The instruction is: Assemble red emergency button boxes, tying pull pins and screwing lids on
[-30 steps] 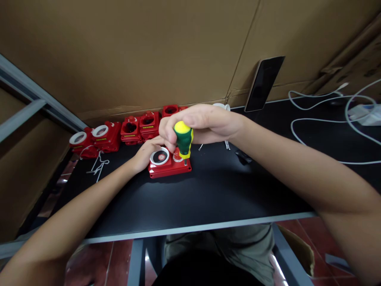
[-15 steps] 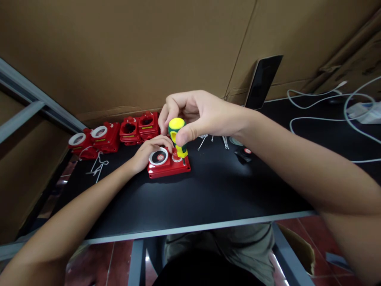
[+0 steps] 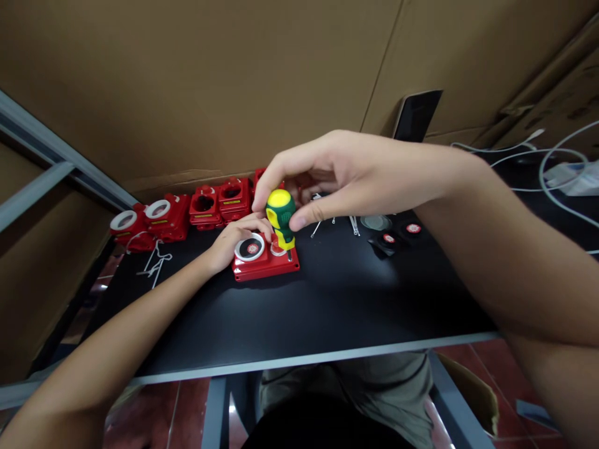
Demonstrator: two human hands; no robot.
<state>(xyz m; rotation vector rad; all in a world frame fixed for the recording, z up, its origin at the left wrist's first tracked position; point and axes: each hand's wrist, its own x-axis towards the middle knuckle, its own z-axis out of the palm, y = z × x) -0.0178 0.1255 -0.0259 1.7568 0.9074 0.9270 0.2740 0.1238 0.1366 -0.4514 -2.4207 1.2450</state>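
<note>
Both forearms are bare along all that shows of them, down to the wrists. The left hand point(image 3: 231, 240) and the right hand point(image 3: 355, 178) are bare too. Low in the view the lap wears loose, creased grey-olive cloth trousers point(image 3: 374, 386). At the bottom edge sits a rounded black shape point(image 3: 322, 427), too dark to tell whether it is cloth or hair.

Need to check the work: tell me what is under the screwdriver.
The screwdriver stands upright on a red box, beside its white ring. Whatever the tip meets is too small to see.
</note>
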